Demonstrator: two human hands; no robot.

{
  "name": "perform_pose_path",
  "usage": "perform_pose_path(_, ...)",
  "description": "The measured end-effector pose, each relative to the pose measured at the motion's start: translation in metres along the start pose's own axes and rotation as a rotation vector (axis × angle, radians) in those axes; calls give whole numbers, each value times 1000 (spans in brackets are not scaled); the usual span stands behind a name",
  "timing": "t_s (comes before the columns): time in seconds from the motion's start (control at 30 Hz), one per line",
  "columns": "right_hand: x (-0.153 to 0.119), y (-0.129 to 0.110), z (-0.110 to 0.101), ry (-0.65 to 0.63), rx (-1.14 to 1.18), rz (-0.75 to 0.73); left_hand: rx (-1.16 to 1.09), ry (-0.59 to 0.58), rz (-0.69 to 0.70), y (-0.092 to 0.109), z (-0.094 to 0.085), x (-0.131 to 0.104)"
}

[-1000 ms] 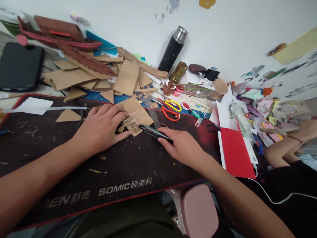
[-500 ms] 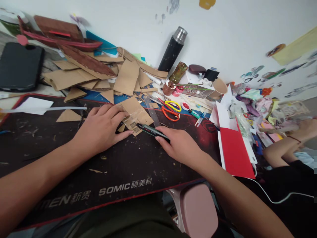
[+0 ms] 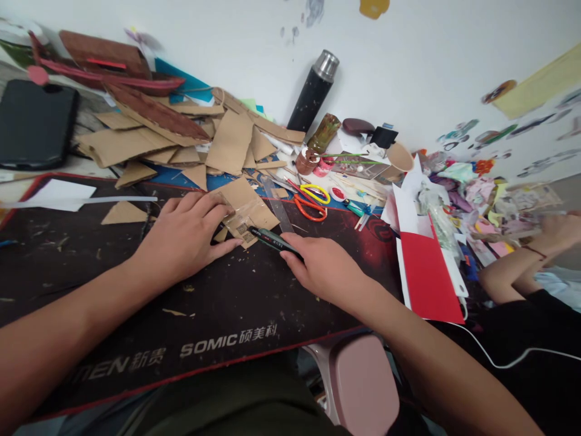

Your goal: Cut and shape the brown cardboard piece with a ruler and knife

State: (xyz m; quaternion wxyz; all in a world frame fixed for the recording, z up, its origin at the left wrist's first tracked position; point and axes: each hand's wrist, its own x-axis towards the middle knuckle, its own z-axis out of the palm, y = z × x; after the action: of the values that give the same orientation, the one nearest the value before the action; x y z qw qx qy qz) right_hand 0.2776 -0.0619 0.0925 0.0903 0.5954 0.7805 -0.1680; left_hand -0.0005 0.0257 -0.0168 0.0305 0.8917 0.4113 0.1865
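Note:
A piece of brown cardboard point(image 3: 252, 206) with clear tape and a small printed code lies on the black mat point(image 3: 254, 290). My left hand point(image 3: 193, 227) presses on its left side, thumb pointing right and the other fingers over the edge. In my right hand point(image 3: 318, 260) is a dark green pen-like cutter point(image 3: 272, 240), its tip touching the cardboard near the printed code. A clear ruler point(image 3: 279, 209) lies just right of the cardboard.
Cardboard scraps point(image 3: 231, 139) are piled behind my left hand. Scissors point(image 3: 311, 208), a black thermos point(image 3: 314, 91) and paint jars point(image 3: 307, 161) stand or lie behind the mat. A red sheet point(image 3: 429, 272) is at the right, near another person's arm point(image 3: 512, 266).
The view has shifted slightly. The cutter has moved a little against the cardboard, with its tip still near the printed code. My left hand stays on the cardboard.

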Motion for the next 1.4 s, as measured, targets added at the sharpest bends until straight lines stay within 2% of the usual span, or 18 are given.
perform_pose_path(0.27,-2,-27,-12,-90,-123,70,-45,10,-1,0,-1,0)
perform_pose_path(0.43,-3,-32,-14,-121,-178,69,1,0,3,-1,0,1)
perform_pose_path(0.73,-12,-5,-10,-18,-45,7,-40,8,-10,-3,2,0)
perform_pose_path(0.87,-14,11,-8,121,55,2,-59,2,-20,-3,2,1)
perform_pose_path(0.97,-2,22,-2,258,109,17,-95,0,-36,-4,1,2)
perform_pose_path(1.07,19,30,5,326,115,45,-125,13,-26,-6,0,2)
perform_pose_path(1.27,54,37,8,332,104,45,-201,32,156,-6,7,1)
perform_pose_path(1.4,70,41,3,378,84,26,-199,12,167,-4,13,3)
